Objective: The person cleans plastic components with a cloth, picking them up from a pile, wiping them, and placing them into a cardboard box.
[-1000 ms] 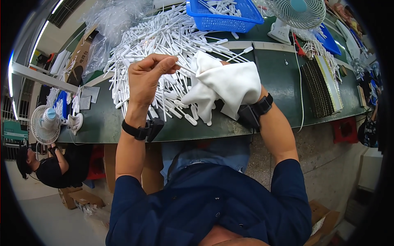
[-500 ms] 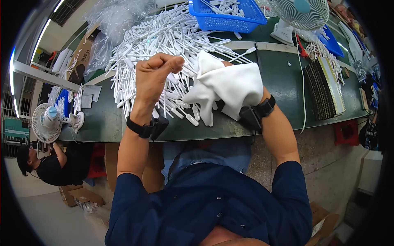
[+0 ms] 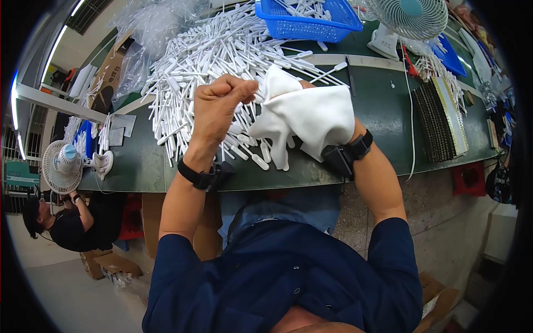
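My left hand (image 3: 221, 105) is closed, with thumb and fingers pinched together at the left edge of a white cloth (image 3: 325, 111). Whatever sits in that pinch, if anything, is too small or hidden to make out. The cloth drapes over my right hand (image 3: 307, 85), which holds it; only a little skin shows at the top, and most of the fingers are covered. Both wrists wear black straps with a small black box. Beneath and beyond my hands spreads a big heap of white plastic droppers (image 3: 189, 66), a few lying loose near the table's front edge.
A blue basket (image 3: 311, 28) with more droppers stands behind the heap, beside a fan (image 3: 408, 14). Clear plastic bags (image 3: 161, 25) lie far left. On the right are a white cable (image 3: 411, 116) and a dark ridged stack (image 3: 433, 122). Another person (image 3: 78, 219) sits at left.
My left hand has shifted a little to the right, closer to the cloth, still pinched. My right hand and the cloth have barely moved.
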Available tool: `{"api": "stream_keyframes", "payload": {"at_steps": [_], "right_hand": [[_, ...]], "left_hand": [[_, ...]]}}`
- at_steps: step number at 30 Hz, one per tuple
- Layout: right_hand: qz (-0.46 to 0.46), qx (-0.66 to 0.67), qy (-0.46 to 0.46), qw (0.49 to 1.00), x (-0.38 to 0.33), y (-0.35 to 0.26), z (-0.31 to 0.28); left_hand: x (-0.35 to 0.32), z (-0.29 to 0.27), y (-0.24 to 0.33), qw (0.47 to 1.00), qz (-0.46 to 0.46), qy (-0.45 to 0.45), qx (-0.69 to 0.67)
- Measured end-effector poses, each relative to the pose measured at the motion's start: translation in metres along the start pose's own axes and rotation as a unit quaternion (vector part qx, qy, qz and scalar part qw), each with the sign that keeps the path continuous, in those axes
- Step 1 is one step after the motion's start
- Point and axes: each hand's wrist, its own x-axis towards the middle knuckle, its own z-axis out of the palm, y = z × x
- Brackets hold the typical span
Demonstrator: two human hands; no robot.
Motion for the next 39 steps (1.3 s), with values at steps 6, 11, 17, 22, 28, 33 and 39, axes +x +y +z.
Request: {"api": "stream_keyframes", "payload": {"at_steps": [6,11,17,22,28,33,39], "right_hand": [[-0.067,-0.060,0.016,0.996,-0.001,0.004,0.009],[-0.016,0.030,0.018,0.999,-0.002,0.001,0.005],[-0.068,-0.082,0.005,0.994,0.003,0.007,-0.002],[-0.037,-0.073,0.008,0.997,0.001,0.002,0.009],[-0.010,-0.061,0.020,0.998,-0.003,0.001,-0.005],[-0.044,-0.148,0.036,0.987,-0.003,0.001,0.003],[-0.092,-0.152,0.026,0.984,-0.010,0.001,0.006]], "left_hand": [[-0.001,0.003,0.004,1.000,-0.015,0.003,-0.011],[-0.008,0.012,0.002,1.000,0.006,-0.005,0.005],[-0.008,0.010,0.004,1.000,0.005,-0.014,-0.002],[-0.009,0.010,0.000,1.000,0.016,-0.009,0.005],[0.003,-0.013,0.010,0.996,0.057,0.073,-0.016],[0.006,-0.028,0.011,0.991,0.099,0.081,-0.030],[0.006,-0.037,0.018,0.989,0.086,0.110,-0.038]]}}
